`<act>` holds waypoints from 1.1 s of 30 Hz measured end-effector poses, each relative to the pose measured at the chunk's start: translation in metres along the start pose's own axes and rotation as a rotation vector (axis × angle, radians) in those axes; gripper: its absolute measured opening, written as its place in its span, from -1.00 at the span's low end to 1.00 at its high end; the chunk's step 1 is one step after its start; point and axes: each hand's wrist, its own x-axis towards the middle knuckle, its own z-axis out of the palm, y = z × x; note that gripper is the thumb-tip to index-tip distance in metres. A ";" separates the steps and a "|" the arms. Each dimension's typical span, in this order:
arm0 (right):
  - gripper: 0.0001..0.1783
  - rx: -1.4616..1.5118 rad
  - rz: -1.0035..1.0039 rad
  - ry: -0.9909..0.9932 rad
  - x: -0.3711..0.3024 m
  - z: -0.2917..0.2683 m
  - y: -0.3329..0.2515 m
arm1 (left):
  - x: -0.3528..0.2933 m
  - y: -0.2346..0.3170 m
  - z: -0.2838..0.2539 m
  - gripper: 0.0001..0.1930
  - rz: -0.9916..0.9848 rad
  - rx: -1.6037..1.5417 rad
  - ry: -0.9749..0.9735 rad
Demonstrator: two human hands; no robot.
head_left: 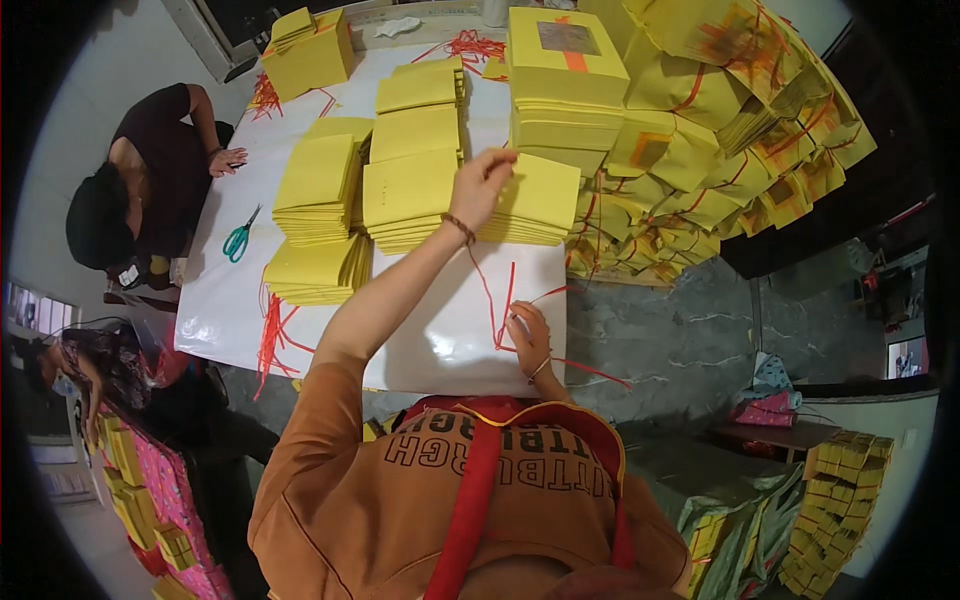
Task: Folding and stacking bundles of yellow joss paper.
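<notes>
A heap of yellow bundles (695,175) rises beyond the far right corner of the white tabletop (420,350), many bound in red; that share looks finished. The yellow stacks (410,190) from the middle toward the far edge show no binding that I can see, so much seems left. The stack under the hands (540,200), inward of the right edge, also looks unbound: flat, matt yellow pieces, evenly layered, slightly fanned along their near side.

The left hand (480,188) reaches over that stack's left end, its grip partly curled; whether it has hold of anything, I cannot tell. The right hand (529,333) is by the right edge, toward the near right corner, its grip loosely bent beside the red strings (508,295); whether it pinches them is unclear. These are thin and bright, spreading from near its fingertips, one crossing the right edge. Teal-handled scissors (237,240) lie near the left edge.
</notes>
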 end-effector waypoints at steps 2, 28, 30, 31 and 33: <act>-0.78 0.101 0.021 0.023 0.008 -0.010 0.008 | 0.024 0.010 0.003 -0.79 0.070 0.065 0.053; -0.70 -0.403 -0.351 0.256 0.358 -0.122 -0.065 | 0.182 0.040 -0.006 -0.65 0.751 0.917 -0.250; -0.69 -0.444 -0.393 0.194 0.366 -0.121 -0.063 | 0.185 0.040 -0.009 -0.66 0.730 0.861 -0.281; -0.69 -0.443 -0.390 0.190 0.369 -0.120 -0.060 | 0.186 0.039 -0.010 -0.66 0.725 0.862 -0.281; -0.68 -0.442 -0.418 0.126 0.376 -0.124 -0.052 | 0.187 0.051 -0.010 -0.66 0.608 0.852 -0.384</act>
